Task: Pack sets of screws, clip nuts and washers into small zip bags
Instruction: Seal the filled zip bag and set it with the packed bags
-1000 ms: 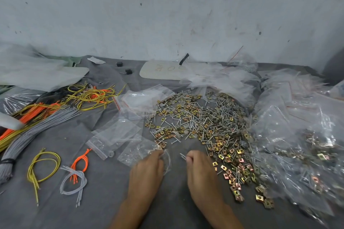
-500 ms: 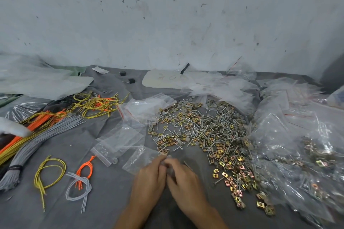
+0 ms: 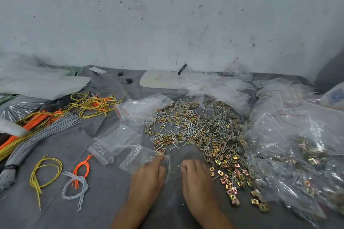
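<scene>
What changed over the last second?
The hands met at the bag mouth half a second ago; now the right hand has drawn back rightward, apart from the left hand, which still grips the small zip bag. Whether the right holds anything is unclear. Hardware pile and cables stayed put.

Hands: 2, left hand [image 3: 149, 178] and right hand [image 3: 197, 178].
Zip bag [image 3: 141, 158] at left hand: 1.
Hardware heap [image 3: 201, 132]: 1, pieces too many to count.
Small wire bundles: 3, namely yellow loop [image 3: 44, 174], orange loop [image 3: 81, 171], grey loop [image 3: 74, 189].
Black blocks [image 3: 120, 73]: 2.
White card [image 3: 163, 79]: 1.
</scene>
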The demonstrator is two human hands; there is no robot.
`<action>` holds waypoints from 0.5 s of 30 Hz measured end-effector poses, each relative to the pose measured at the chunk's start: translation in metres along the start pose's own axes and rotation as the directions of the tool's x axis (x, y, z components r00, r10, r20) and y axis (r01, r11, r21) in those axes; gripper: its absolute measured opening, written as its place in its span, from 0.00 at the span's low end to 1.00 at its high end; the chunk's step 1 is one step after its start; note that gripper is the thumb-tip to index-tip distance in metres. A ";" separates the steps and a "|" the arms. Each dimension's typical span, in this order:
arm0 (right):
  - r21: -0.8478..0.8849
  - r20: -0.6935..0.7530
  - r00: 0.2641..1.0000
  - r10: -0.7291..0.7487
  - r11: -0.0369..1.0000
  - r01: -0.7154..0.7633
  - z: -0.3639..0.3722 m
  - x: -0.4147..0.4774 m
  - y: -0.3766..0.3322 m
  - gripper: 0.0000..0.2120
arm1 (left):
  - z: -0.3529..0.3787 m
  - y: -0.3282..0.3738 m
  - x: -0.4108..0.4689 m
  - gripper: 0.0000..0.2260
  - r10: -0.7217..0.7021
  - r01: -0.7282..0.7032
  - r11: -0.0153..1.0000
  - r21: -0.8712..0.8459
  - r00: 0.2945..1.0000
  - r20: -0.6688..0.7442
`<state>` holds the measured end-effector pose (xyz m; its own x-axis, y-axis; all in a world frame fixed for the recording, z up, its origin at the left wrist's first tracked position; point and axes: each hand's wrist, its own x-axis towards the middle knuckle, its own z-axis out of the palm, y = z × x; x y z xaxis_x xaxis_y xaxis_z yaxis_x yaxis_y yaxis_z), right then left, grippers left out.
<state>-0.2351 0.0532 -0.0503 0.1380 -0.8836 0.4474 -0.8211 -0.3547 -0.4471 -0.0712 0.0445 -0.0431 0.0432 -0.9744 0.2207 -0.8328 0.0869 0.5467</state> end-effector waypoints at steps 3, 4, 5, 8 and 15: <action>0.045 0.056 0.994 -0.093 0.995 0.091 0.006 -0.003 -0.008 0.14 | -0.001 -0.001 0.000 0.17 0.016 -0.016 1.000 -0.007 0.999 0.029; 0.066 0.083 0.991 -0.104 0.993 0.099 0.009 -0.003 -0.010 0.17 | -0.001 -0.002 0.000 0.17 0.021 -0.021 1.000 -0.004 0.999 0.034; 0.088 0.106 0.989 -0.104 0.992 0.095 0.012 -0.002 -0.012 0.18 | -0.001 -0.002 0.000 0.18 0.026 -0.026 1.000 -0.001 0.999 0.037; 0.121 0.118 0.987 -0.105 0.989 0.090 0.021 0.000 -0.013 0.11 | -0.002 -0.002 -0.001 0.18 0.028 -0.028 1.000 0.001 0.998 0.049; 0.355 0.103 0.995 -0.012 0.935 -0.025 0.019 0.013 -0.012 0.07 | -0.001 -0.002 -0.001 0.18 0.024 -0.023 1.000 -0.019 0.999 0.042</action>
<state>-0.2133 0.0405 -0.0537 0.2043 -0.9058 0.3711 -0.5744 -0.4179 -0.7038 -0.0690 0.0456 -0.0430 -0.0002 -0.9799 0.1996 -0.8229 0.1136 0.5568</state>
